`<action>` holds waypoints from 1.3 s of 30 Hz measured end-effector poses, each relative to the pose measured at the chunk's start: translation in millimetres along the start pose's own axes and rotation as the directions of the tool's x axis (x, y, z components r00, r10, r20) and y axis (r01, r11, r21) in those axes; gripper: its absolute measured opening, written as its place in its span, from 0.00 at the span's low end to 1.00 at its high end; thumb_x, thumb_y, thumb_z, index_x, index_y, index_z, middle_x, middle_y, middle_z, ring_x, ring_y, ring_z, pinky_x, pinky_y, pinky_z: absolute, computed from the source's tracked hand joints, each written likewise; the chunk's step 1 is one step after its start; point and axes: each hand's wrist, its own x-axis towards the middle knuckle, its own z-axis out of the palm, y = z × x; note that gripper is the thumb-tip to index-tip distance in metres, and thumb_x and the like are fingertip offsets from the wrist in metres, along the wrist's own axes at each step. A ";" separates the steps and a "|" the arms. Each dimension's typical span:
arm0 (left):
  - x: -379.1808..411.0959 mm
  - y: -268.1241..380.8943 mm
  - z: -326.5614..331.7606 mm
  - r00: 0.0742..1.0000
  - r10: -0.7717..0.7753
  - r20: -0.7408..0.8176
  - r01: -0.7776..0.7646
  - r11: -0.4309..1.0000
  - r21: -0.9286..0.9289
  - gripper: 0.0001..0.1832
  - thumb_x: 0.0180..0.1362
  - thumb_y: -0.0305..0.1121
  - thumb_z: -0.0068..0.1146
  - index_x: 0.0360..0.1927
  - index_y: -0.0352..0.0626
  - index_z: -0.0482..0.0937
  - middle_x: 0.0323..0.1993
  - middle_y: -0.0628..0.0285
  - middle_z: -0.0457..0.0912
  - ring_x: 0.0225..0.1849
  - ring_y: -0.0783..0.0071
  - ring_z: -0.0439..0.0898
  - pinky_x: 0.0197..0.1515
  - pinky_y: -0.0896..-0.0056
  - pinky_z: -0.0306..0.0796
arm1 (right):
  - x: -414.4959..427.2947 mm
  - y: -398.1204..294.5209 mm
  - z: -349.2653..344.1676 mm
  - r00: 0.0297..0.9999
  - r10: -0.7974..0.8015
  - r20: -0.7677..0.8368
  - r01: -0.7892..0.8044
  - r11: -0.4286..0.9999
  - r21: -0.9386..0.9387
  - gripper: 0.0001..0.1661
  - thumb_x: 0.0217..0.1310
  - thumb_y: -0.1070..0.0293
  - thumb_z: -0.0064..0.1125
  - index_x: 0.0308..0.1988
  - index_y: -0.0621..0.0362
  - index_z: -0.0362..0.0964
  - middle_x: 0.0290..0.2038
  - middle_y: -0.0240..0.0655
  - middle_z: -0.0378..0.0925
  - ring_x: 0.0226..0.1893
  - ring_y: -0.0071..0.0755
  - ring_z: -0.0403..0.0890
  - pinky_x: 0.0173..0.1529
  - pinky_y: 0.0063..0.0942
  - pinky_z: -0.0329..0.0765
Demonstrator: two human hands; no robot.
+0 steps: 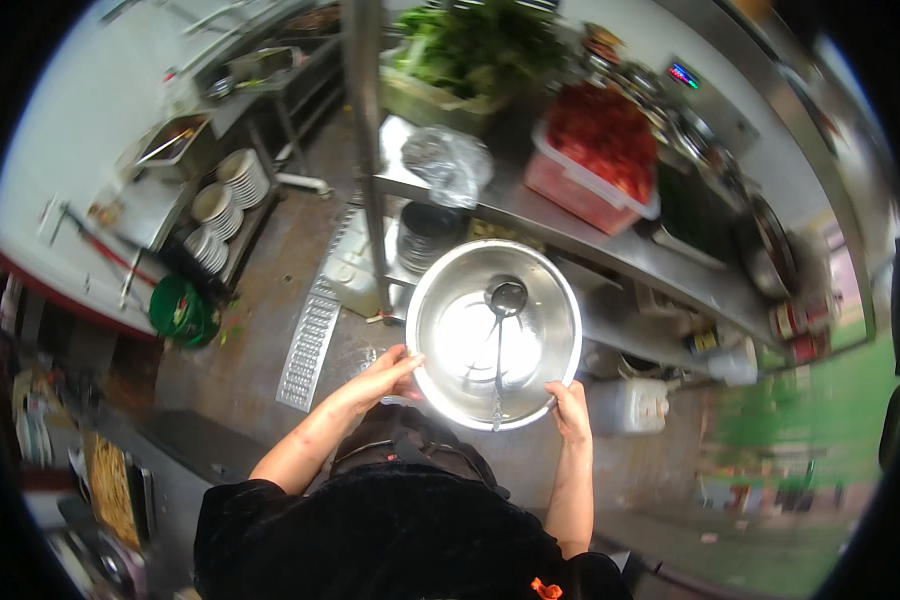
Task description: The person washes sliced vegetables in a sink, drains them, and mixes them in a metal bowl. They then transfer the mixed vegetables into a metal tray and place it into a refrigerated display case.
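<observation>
Both hands carry a large round stainless steel bowl (pixel 450 300) in front of my body. My left hand (pixel 390 379) grips its left rim with the thumb on top, and my right hand (pixel 568 407) grips the lower right rim. A metal ladle (pixel 508 298) lies inside, its round head towards the far side and its handle end resting at the near rim. Apart from the ladle, no food can be made out in the bowl. Just beyond the bowl stands a steel counter with a shelf below it.
The steel counter (pixel 510 199) bears a tub of red food (pixel 589 191), a clear plastic bag (pixel 450 165) and leafy greens (pixel 480 52). An upright steel post (pixel 367 150) stands ahead. Left are stacked bowls (pixel 217 210), a green bucket (pixel 184 311) and a floor drain grate (pixel 307 352).
</observation>
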 end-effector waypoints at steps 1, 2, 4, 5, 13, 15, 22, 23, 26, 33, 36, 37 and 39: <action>-14.4 4.2 -7.4 0.999 0.008 -0.033 -0.011 0.996 -0.085 0.36 0.66 0.51 0.49 0.68 0.39 0.51 0.49 0.55 0.78 0.43 0.70 0.81 0.43 0.68 0.80 | 11.5 -8.0 19.9 0.999 0.006 0.050 -0.003 0.998 -0.056 0.14 0.53 0.77 0.54 0.41 0.74 0.74 0.35 0.39 0.81 0.34 0.30 0.80 0.39 0.25 0.76; -23.4 -1.4 -16.2 0.991 -0.015 -0.134 -0.004 0.991 -0.134 0.34 0.64 0.51 0.50 0.64 0.38 0.59 0.47 0.55 0.79 0.43 0.69 0.82 0.43 0.67 0.79 | 21.1 -17.7 40.5 0.994 0.013 0.104 -0.002 0.994 -0.112 0.15 0.53 0.76 0.54 0.41 0.73 0.75 0.35 0.39 0.81 0.32 0.29 0.81 0.37 0.25 0.75; -37.6 -9.3 -25.8 0.978 -0.032 -0.205 -0.015 0.975 -0.223 0.31 0.63 0.50 0.52 0.60 0.36 0.64 0.46 0.55 0.79 0.43 0.68 0.81 0.42 0.66 0.79 | 47.4 -22.9 63.9 0.981 -0.009 0.195 0.056 0.970 -0.238 0.15 0.52 0.76 0.55 0.40 0.73 0.76 0.34 0.39 0.82 0.31 0.28 0.81 0.36 0.24 0.75; -44.6 -14.5 -27.9 0.971 -0.042 -0.235 -0.022 0.964 -0.266 0.30 0.62 0.49 0.53 0.58 0.36 0.67 0.46 0.55 0.79 0.43 0.67 0.81 0.42 0.66 0.79 | 58.6 -25.2 78.9 0.969 -0.001 0.249 0.072 0.958 -0.277 0.14 0.52 0.75 0.55 0.39 0.71 0.77 0.33 0.38 0.82 0.31 0.27 0.80 0.36 0.23 0.75; -109.5 -74.2 5.0 0.714 0.077 -0.696 -0.494 0.759 -0.423 0.25 0.52 0.21 0.48 0.56 0.27 0.64 0.42 0.46 0.78 0.36 0.56 0.83 0.32 0.55 0.83 | 88.5 -31.7 200.0 0.835 -0.022 0.550 0.388 0.731 -0.561 0.24 0.62 0.58 0.59 0.50 0.67 0.73 0.38 0.40 0.82 0.40 0.28 0.80 0.48 0.27 0.75; -117.5 -82.4 17.0 0.625 0.073 -0.777 -0.583 0.706 -0.402 0.23 0.51 0.20 0.45 0.54 0.24 0.65 0.42 0.45 0.78 0.36 0.56 0.83 0.30 0.58 0.83 | 77.8 -26.4 231.4 0.790 -0.212 0.576 0.552 0.656 -0.516 0.38 0.58 0.61 0.63 0.60 0.71 0.58 0.56 0.50 0.68 0.51 0.37 0.75 0.54 0.31 0.72; -145.3 -93.4 28.3 0.319 -0.007 -0.948 -0.747 0.613 -0.256 0.23 0.51 0.21 0.45 0.53 0.23 0.65 0.40 0.46 0.79 0.33 0.56 0.83 0.27 0.59 0.82 | 43.1 -15.1 325.0 0.315 -0.252 0.915 0.936 0.243 -0.255 0.36 0.54 0.56 0.65 0.56 0.69 0.64 0.60 0.56 0.59 0.61 0.57 0.62 0.64 0.46 0.61; -148.9 -92.0 26.3 0.291 -0.011 -0.957 -0.757 0.609 -0.237 0.23 0.50 0.21 0.45 0.53 0.23 0.65 0.40 0.47 0.79 0.32 0.56 0.83 0.27 0.59 0.82 | 35.5 -12.8 338.0 0.270 -0.169 0.948 0.954 0.178 -0.241 0.37 0.53 0.55 0.66 0.55 0.68 0.65 0.61 0.56 0.59 0.62 0.57 0.61 0.65 0.47 0.59; -162.6 -86.6 12.0 0.257 -0.007 -0.966 -0.765 0.610 -0.208 0.25 0.50 0.21 0.46 0.55 0.26 0.64 0.43 0.48 0.78 0.34 0.57 0.83 0.27 0.60 0.81 | 21.2 4.0 371.3 0.163 -0.045 0.986 0.983 0.093 -0.158 0.39 0.52 0.52 0.66 0.57 0.66 0.66 0.63 0.53 0.56 0.64 0.57 0.56 0.67 0.48 0.52; -188.2 -76.7 -65.3 0.244 0.052 -0.968 -0.808 0.564 -0.173 0.31 0.48 0.21 0.47 0.60 0.30 0.61 0.48 0.49 0.74 0.44 0.57 0.80 0.34 0.57 0.82 | 26.2 -29.9 436.6 0.217 -0.492 0.843 0.964 0.243 -0.107 0.33 0.52 0.62 0.64 0.56 0.63 0.64 0.63 0.49 0.57 0.65 0.52 0.57 0.65 0.47 0.53; -193.4 -61.0 -98.2 0.290 0.101 -0.952 -0.807 0.561 -0.186 0.31 0.48 0.22 0.48 0.59 0.29 0.61 0.49 0.48 0.73 0.43 0.56 0.80 0.35 0.56 0.82 | 60.3 -74.8 432.9 0.197 -0.795 0.573 0.976 0.100 -0.196 0.28 0.52 0.67 0.62 0.53 0.63 0.67 0.57 0.48 0.64 0.61 0.49 0.62 0.64 0.44 0.56; -196.6 -56.7 -109.1 0.305 0.117 -0.945 -0.804 0.564 -0.189 0.30 0.48 0.22 0.48 0.59 0.29 0.61 0.49 0.47 0.73 0.43 0.56 0.80 0.36 0.56 0.82 | 76.8 -85.8 425.6 0.169 -0.892 0.420 0.973 0.082 -0.217 0.26 0.52 0.69 0.61 0.52 0.63 0.67 0.55 0.47 0.65 0.60 0.49 0.63 0.64 0.43 0.57; -205.2 -53.5 -130.1 0.305 0.103 -0.947 -0.804 0.561 -0.198 0.29 0.48 0.22 0.48 0.58 0.28 0.62 0.48 0.46 0.74 0.43 0.55 0.80 0.36 0.55 0.82 | 98.6 -110.9 403.0 0.184 -0.962 0.200 0.879 0.070 -0.472 0.25 0.52 0.70 0.60 0.51 0.63 0.67 0.53 0.46 0.66 0.59 0.48 0.64 0.63 0.42 0.58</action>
